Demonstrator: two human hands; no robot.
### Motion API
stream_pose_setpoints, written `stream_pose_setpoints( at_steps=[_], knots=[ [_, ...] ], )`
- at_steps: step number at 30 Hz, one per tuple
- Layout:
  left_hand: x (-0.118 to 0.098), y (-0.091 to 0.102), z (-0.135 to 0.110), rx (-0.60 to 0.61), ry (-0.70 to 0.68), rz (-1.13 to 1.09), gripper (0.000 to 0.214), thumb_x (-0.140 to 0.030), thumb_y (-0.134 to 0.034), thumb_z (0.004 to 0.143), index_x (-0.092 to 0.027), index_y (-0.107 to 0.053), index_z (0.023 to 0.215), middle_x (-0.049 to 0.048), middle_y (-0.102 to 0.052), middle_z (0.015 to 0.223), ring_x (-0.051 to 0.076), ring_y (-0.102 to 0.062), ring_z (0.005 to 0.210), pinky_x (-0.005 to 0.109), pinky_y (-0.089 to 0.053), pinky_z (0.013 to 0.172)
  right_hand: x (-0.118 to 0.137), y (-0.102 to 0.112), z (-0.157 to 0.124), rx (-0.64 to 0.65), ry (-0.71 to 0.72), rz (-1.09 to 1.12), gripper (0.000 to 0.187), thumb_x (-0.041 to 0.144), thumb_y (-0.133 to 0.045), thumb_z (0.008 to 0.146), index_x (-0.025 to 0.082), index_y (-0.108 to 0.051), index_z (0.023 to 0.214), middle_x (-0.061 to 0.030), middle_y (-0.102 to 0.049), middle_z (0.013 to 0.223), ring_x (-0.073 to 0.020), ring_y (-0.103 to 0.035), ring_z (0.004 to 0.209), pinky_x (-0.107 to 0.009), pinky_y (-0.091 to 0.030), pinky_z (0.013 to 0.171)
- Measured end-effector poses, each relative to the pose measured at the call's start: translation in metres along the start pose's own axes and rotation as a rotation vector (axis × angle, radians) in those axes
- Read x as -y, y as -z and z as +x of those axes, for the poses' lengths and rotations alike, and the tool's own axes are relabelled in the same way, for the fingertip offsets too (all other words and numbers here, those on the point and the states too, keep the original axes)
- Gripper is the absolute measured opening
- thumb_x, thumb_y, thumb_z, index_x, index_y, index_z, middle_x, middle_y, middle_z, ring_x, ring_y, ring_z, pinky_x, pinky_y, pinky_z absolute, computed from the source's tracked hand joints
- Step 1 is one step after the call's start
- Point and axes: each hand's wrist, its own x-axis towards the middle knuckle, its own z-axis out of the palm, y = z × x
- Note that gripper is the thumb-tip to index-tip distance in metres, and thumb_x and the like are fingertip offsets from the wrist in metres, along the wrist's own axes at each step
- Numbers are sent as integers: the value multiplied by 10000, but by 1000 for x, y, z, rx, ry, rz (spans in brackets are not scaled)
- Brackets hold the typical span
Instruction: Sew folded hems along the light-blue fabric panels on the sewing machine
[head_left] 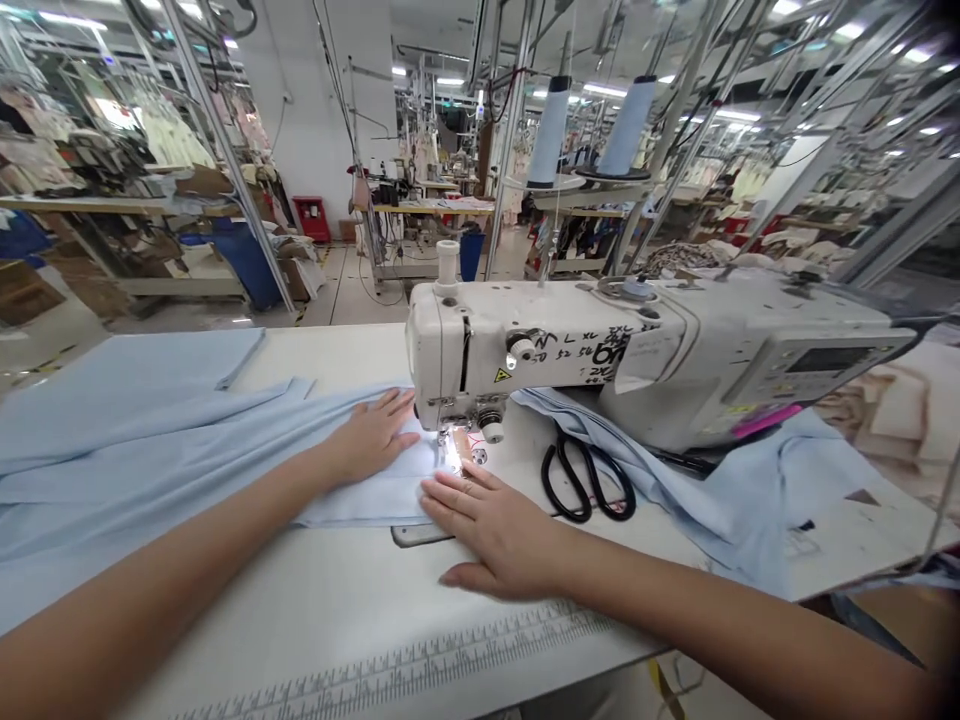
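Light blue fabric (247, 440) spreads over the left of the table and runs to the needle area of a white sewing machine (555, 330). My left hand (371, 435) lies flat on the cloth just left of the needle, fingers apart. In front of the lit presser foot (453, 450), my right hand (502, 530) rests with its fingers stretched out over the fabric's end and the machine bed. Neither hand grips anything that I can see. The needle tip is lost in the glare of the lamp.
Black-handled scissors (589, 478) lie right of the needle, beside more blue fabric (720, 510) passing under the machine arm. A printed ruler scale (420, 660) follows the table's front edge. Two thread cones (551, 130) stand behind. Farther back are other workstations.
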Motion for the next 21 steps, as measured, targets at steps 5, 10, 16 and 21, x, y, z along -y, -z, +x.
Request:
stream_pose_setpoints(
  at_steps=[5,10,16,21],
  knots=[
    [-25,10,-17,-33,1,-82,334,-306,-308,958,-176,-550,1148,125,-584,1215,263,-516,1175,419,-465,910,-4,-6,-7,-168,-82,-54,571,437,-370,971,41,-424,1379,-158,-441,1432,-281,-330,1367,-465,-211,1152],
    [-45,-7,-49,-112,-83,-185,352,-296,-313,968,-169,-536,1209,96,-555,1323,233,-475,1255,414,-449,990,-4,-10,-10,-306,-62,-103,467,391,-412,960,64,-542,1266,-136,-572,1312,-271,-452,1275,-436,-273,1124],
    [-36,-17,-52,-69,-125,-125,383,-289,-280,988,-211,-531,1267,64,-522,1378,240,-415,1319,439,-460,965,-9,-6,-9,-366,-92,-103,375,338,-456,937,94,-591,1187,-117,-625,1234,-252,-476,1243,-431,-299,1109],
    [-35,-16,-45,-91,-152,-123,409,-298,-236,996,-196,-546,1242,80,-533,1365,251,-433,1306,447,-478,925,-9,-5,-9,-400,-85,-128,392,333,-444,940,77,-583,1202,-126,-611,1252,-251,-466,1247,-425,-313,1102]
  ],
)
